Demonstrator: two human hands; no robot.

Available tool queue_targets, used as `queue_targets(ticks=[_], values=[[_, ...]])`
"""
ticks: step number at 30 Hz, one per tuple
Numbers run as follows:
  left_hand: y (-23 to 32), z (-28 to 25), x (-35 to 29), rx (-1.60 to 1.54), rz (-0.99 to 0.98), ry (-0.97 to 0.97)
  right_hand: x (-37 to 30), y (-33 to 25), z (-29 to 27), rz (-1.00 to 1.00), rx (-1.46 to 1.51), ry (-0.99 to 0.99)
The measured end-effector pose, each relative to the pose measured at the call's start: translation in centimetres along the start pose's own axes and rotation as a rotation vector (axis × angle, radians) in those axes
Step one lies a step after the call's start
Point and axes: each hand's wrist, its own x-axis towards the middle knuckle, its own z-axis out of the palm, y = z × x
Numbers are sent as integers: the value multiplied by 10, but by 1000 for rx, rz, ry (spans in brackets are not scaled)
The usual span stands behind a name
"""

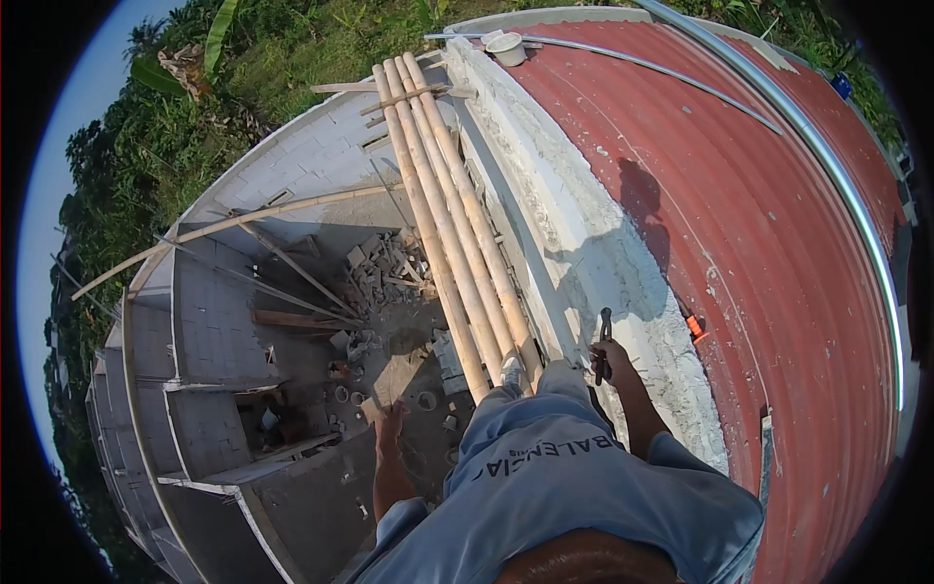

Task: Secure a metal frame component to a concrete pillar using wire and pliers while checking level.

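Note:
I stand high up on three bamboo poles (449,214) laid side by side as a walkway along the top of a concrete wall (584,243). My right hand (608,358) is closed around a dark hand tool (604,341), probably pliers, held next to the wall's inner edge. My left hand (391,426) hangs free over the drop to the left, fingers apart, holding nothing. My grey-blue shirt (564,477) fills the lower middle of the view.
A red corrugated metal roof (778,253) runs to the right, with a small orange object (695,328) at its edge. A white bucket (506,47) sits at the wall's far end. Far below lie block-walled rooms (224,321) and rubble (384,268).

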Motion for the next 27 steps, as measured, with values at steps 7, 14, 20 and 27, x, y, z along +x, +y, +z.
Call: queue_targets(ticks=[7, 14, 20, 27], values=[[241, -80, 123, -21, 417, 164, 101, 10, -96, 291, 25, 461], [392, -106, 246, -148, 460, 28, 146, -25, 6, 366, -114, 487], [457, -143, 318, -263, 280, -45, 298, -106, 87, 157, -556, 193], [327, -114, 325, -81, -286, -35, 327, -330, 319, -127, -728, 69]])
